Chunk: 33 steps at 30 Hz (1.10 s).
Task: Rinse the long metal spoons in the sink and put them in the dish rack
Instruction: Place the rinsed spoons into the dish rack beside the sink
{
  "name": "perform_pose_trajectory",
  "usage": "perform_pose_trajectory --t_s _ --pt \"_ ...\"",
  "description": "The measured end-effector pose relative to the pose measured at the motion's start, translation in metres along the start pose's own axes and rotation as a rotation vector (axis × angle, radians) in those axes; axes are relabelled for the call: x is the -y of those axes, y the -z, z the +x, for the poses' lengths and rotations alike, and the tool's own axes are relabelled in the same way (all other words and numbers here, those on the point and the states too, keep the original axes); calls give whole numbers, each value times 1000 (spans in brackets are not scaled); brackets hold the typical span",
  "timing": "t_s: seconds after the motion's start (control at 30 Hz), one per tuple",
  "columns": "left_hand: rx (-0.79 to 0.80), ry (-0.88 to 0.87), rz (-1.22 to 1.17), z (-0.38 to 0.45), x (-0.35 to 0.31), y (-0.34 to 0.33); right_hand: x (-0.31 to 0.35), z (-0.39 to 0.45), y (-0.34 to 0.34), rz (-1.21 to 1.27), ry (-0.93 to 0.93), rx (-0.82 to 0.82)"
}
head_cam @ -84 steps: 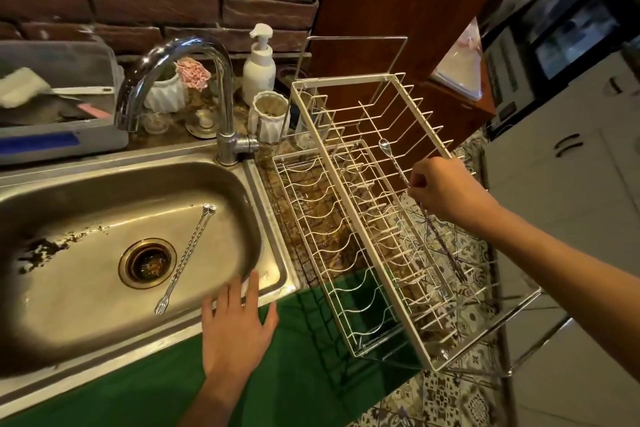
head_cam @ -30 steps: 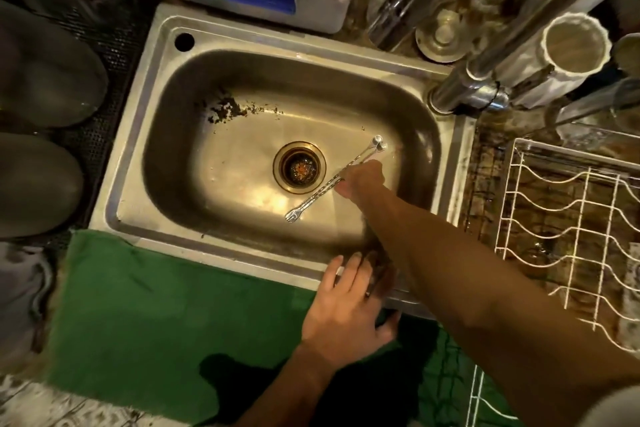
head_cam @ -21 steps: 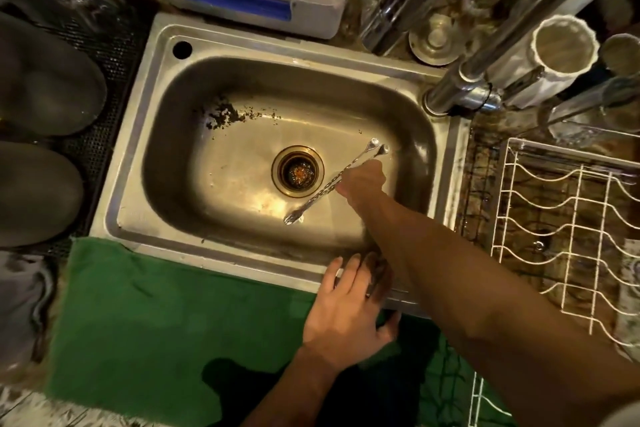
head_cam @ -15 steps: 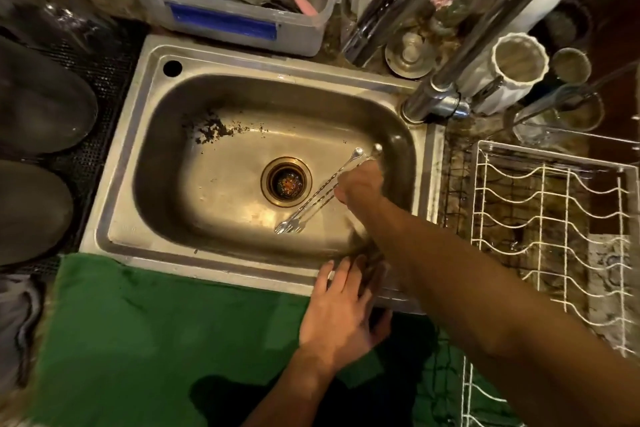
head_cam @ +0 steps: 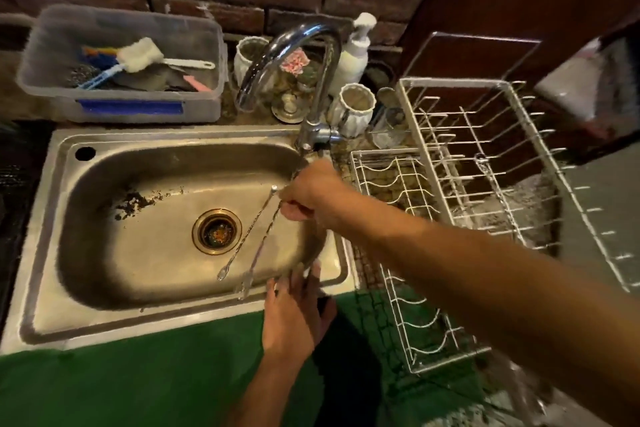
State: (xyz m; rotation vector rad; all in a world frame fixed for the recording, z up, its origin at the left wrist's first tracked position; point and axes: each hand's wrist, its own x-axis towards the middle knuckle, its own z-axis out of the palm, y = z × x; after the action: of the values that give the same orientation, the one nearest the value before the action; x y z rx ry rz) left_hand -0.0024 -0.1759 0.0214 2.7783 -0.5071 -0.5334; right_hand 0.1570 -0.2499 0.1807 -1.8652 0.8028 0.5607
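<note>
Two long metal spoons [head_cam: 258, 236] with twisted stems hang over the sink basin [head_cam: 145, 253], pinched together at their upper ends by the right hand [head_cam: 308, 198], so their lower ends fan apart and point down toward the near wall of the basin. One ends in a small bowl, the other in what looks like a little fork tip, though blur makes that uncertain. Held by one end like this, nearly their whole length is free for water to run over. They hang right of the drain [head_cam: 217, 231] and below and right of the faucet [head_cam: 298, 55] spout; no water is visibly running, so the rinse itself seems not yet begun. The left hand [head_cam: 294, 315] lies flat and empty on the sink's front rim, fingers spread, probably as a brace while the person leans in. The white wire dish rack [head_cam: 485, 184] stands just right of the sink, a short carry for the wet spoons, and one long utensil [head_cam: 483, 166] seems to lie in its upper tier already
</note>
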Motion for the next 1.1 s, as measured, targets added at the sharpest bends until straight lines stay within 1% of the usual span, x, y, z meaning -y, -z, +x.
perform_pose_trajectory --t_s 0.07,0.13,0.17,0.27,0.4,0.5,0.53,0.6,0.73,0.83,1.1 --pt "-4 -14 2 -3 0 3 14 -37 31 29 21 34" --pt "-50 -37 -9 -3 -1 5 27 -76 65 28 75 64" --pt "-66 -42 3 -3 -2 6 32 -94 84 23 107 68" --pt "-47 -11 41 -2 -5 10 45 -138 144 -47 180 35" --pt "-38 -19 90 -3 -7 9 40 -164 219 -130 218 -169" --pt "-55 -12 111 -1 -7 8 17 -155 251 -337 209 -349" --pt "-61 -10 113 -1 -8 8 7 -149 257 -408 192 -383" --pt "-71 -15 117 0 -8 6 -13 -134 263 -510 155 -390" --pt "-85 -20 127 2 -8 2 -52 -109 255 -704 131 -330" --pt "-85 -16 126 2 -8 2 -68 -98 242 -804 150 -301" --pt "-94 -14 114 1 -8 2 -81 -85 227 -851 184 -356"
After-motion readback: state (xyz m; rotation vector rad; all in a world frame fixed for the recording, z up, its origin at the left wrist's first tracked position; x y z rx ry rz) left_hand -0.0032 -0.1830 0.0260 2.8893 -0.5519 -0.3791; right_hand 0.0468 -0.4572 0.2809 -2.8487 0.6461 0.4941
